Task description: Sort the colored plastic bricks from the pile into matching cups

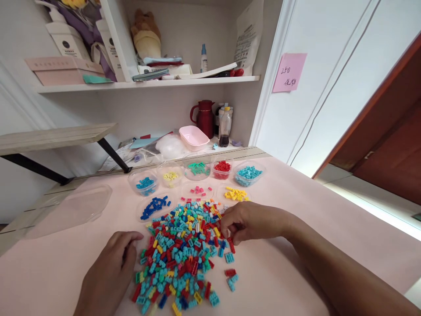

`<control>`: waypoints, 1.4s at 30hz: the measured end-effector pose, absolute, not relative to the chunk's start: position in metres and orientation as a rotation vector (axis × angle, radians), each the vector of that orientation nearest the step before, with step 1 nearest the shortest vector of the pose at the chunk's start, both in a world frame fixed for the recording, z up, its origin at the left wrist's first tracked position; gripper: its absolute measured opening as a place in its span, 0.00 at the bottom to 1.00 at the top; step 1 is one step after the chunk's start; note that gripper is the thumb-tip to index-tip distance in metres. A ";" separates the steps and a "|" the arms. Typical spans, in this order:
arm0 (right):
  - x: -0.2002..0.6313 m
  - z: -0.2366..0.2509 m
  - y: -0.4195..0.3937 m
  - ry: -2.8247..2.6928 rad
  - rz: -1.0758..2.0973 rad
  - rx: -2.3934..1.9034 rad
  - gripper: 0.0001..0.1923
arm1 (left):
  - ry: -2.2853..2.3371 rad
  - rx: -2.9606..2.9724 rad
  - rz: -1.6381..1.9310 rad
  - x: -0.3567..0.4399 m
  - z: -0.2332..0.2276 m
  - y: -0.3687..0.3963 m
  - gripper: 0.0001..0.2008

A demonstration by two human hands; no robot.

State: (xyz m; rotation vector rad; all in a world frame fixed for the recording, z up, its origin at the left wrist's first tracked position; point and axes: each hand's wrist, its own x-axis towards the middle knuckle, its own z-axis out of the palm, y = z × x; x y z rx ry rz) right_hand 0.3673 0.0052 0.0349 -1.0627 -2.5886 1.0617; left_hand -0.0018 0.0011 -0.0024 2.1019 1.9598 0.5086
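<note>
- The brick pile [184, 252], a mix of teal, red, yellow, blue and green pieces, lies on the pink table [296, 272] between the two hands.
- The right hand [250, 221] reaches in at the pile's upper right edge, fingers curled down among the bricks; whether it has pinched one cannot be told.
- The left hand [110, 272] rests palm down on the table, touching the pile's left edge, fingers loosely bent and holding nothing.
- A few stray bricks [230, 276] lie just off the pile's lower right.
- Behind the pile stand clear tubs and lids of sorted bricks: blue tub [145, 184], pale yellow tub [170, 175], green tub [198, 168], red tub [222, 168], teal tub [249, 173].
- Nearer the pile are the dark blue bricks [154, 207], pink bricks [198, 190] and yellow bricks [235, 193].
- An empty clear lid [70, 208] lies well to the left.
- On the shelf behind stand a red jug [204, 117] and a pink bowl [193, 137].
</note>
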 end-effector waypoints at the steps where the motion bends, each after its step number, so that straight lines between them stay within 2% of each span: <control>1: 0.367 0.035 0.005 -2.587 1.058 -1.056 0.06 | 1.959 2.109 0.514 -0.002 -0.002 0.001 0.16; 17: 0.361 0.040 0.003 -2.630 0.926 -1.143 0.08 | 1.962 2.131 0.547 0.003 0.002 -0.003 0.16; 24: 0.362 0.041 0.001 -2.639 0.886 -1.192 0.06 | 1.958 2.142 0.554 0.002 0.001 -0.003 0.15; 34: 0.364 0.045 -0.001 -2.617 0.884 -1.112 0.05 | 1.972 2.135 0.596 0.007 0.003 -0.003 0.17; 42: 0.367 0.055 -0.005 -2.562 0.950 -1.141 0.09 | 1.949 2.160 0.551 0.000 0.001 -0.003 0.15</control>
